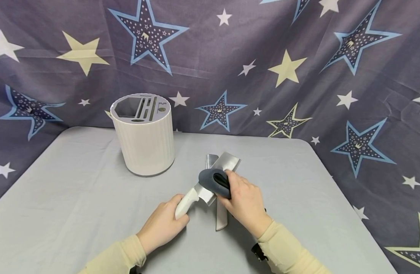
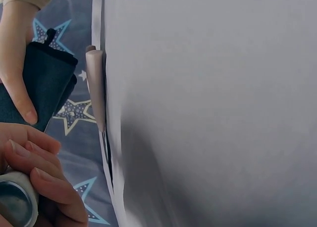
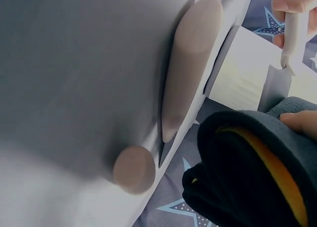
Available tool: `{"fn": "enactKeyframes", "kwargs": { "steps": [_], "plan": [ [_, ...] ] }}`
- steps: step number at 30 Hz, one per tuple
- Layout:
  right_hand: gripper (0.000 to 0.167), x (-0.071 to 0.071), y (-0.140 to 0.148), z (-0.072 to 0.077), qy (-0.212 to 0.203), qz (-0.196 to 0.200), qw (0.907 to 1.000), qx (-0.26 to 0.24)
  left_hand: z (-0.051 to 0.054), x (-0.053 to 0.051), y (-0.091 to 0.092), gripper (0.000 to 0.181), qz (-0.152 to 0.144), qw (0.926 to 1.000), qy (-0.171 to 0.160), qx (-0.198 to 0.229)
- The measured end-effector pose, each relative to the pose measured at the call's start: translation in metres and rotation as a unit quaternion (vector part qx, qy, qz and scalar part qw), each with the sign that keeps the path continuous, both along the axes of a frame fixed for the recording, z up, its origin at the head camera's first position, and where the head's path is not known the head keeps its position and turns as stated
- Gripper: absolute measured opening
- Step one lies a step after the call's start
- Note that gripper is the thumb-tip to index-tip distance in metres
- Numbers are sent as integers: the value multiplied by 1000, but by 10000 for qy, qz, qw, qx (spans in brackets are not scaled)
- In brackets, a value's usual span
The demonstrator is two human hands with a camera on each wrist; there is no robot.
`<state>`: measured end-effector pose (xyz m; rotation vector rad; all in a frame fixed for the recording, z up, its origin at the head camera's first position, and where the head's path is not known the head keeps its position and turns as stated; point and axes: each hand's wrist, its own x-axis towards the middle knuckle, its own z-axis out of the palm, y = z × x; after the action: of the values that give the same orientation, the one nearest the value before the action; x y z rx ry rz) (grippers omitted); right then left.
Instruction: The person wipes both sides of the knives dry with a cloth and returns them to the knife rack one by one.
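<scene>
My left hand [image 1: 164,224] grips the white handle [image 1: 186,203] of a cleaver, held tilted above the table. Its broad steel blade [image 1: 229,160] points away to the upper right. A folded dark grey-blue cloth [image 1: 210,180] wraps over the blade's middle, and my right hand [image 1: 245,199] holds it there. Beneath the cleaver, another knife lies on the table, its pale handle [image 1: 221,217] toward me and its blade partly covered. The right wrist view shows the cloth's fold [image 3: 237,157] with a yellow-orange inside, and the lying knife's handle [image 3: 193,63].
A white ribbed knife block [image 1: 146,144] with a slotted grey top stands at the back left of the grey-covered table [image 1: 76,198]. Star-patterned fabric [image 1: 196,57] hangs behind. A blurred rounded beige end [image 3: 133,170] shows in the right wrist view; its kind is unclear.
</scene>
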<state>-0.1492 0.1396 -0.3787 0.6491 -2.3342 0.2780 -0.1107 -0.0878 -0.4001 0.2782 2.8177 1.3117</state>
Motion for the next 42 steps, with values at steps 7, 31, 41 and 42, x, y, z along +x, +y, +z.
{"fn": "enactKeyframes", "kwargs": {
  "steps": [7,31,41,42],
  "plan": [
    [60,-1,1,0,-51,-60,10000,-6,0,0,-1,41,-12,10000,28,-39],
    [62,-3,5,2,-89,-162,9998,-97,1,2,-1,42,-34,9999,48,-102],
    [61,-5,7,4,-60,-222,9997,-74,0,2,-1,42,-34,9999,79,-133],
    [61,-5,7,4,-60,-223,9997,-77,0,2,-1,42,-36,9999,82,-135]
  ]
}}
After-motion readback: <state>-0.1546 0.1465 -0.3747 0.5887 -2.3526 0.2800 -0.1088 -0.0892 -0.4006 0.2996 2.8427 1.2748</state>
